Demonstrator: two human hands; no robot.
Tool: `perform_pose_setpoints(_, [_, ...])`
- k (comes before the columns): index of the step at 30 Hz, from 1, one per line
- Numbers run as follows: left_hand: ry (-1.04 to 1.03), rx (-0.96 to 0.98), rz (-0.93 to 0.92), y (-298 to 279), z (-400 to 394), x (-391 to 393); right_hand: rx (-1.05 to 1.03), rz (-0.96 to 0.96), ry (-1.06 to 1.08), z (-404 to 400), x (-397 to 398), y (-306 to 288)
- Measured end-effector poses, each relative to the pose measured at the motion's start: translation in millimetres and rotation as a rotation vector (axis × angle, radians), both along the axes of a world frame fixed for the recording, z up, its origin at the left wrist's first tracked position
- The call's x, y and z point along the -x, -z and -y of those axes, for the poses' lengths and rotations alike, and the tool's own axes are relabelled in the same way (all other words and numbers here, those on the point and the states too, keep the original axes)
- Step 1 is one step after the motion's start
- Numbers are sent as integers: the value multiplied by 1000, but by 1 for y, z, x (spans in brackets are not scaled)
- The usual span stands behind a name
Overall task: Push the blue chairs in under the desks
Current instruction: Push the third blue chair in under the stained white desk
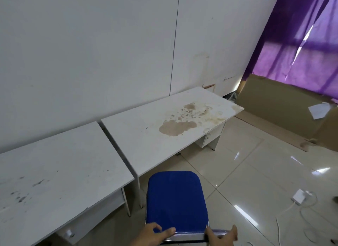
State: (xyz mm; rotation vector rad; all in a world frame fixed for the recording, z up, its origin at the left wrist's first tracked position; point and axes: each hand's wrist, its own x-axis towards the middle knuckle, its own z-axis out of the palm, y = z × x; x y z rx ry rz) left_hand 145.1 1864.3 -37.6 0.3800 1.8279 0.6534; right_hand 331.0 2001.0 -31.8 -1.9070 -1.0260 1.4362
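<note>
Blue chair: you have one in view, standing on the tiled floor just in front of the right-hand tabletop, its seat not yet under it. Both your hands are on the chrome rail at the near edge of the chair. Your left hand curls over the rail at the chair's near-left corner, fingers bent down onto the blue padding. Your right hand wraps the rail at the chair's near-right corner, thumb on one side and fingers on the other, closed on the metal.

Left of the chair, the second tabletop carries dark smudges; a drawer front with one round knob shows beneath it. That makes two white desks, side by side with a narrow gap between them, both backed against the white wall.

Right of the chair, one white power adapter lies on the floor with its white cable looping nearer to you.

Beyond the chair, the right-hand tabletop bears a large brown stain toward its far end, and a small white cabinet sits under that end. Farther right of it, brown cardboard sheets lean and lie by the floor, some white paper rests on them, and purple curtains hang above.
</note>
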Motion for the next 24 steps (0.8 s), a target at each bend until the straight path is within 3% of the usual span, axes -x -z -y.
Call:
perform_pose_setpoints(4, [-24, 31, -31, -2, -34, -14, -34, -98, 28, -40, 3, 2])
perform_pose_setpoints(7, [-69, 25, -76, 1, -53, -26, -230, -312, 273, -69, 17, 3])
perform_pose_setpoints(8, [-81, 25, -100, 4, -58, -32, -121, -423, 339, -87, 15, -1])
perform_pose_setpoints(10, [-138, 44, -156, 10, -77, -57, 303, -517, 358, -129, 3, -2])
perform_pose_setpoints(11, [-170, 59, -184, 12, -82, -66, 373, -541, 393, -141, 1, 5])
perform_pose_setpoints(13, [-263, 9, -190, 13, -99, -85, 293, -469, 260, -158, 2, 8])
perform_pose_setpoints(16, [-403, -112, -117, 15, -124, -93, -7, -167, -36, -171, -6, 12])
perform_pose_setpoints(19, [-558, -139, -61, 15, -147, -112, 69, -148, -409, -199, -30, 1])
perform_pose_setpoints(24, [-765, -133, -96, 1, -184, -116, 27, -147, -616, -239, -26, -17])
